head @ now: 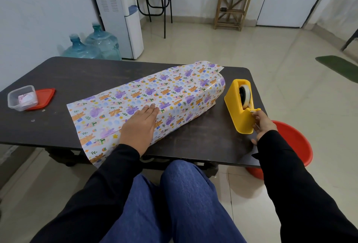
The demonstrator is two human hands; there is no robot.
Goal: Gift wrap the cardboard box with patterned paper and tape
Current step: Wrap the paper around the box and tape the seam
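L fingers [152, 109] flat on paper [175, 90]

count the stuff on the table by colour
yellow: 1, tape dispenser
red: 1, lid
clear: 1, container
patterned: 1, wrapping paper
total: 4

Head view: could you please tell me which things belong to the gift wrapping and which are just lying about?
In use: patterned paper, pressed by the left hand; yellow tape dispenser, tape end pinched by the right hand.
Lying about: clear tub, red lid, red basin, water bottles.
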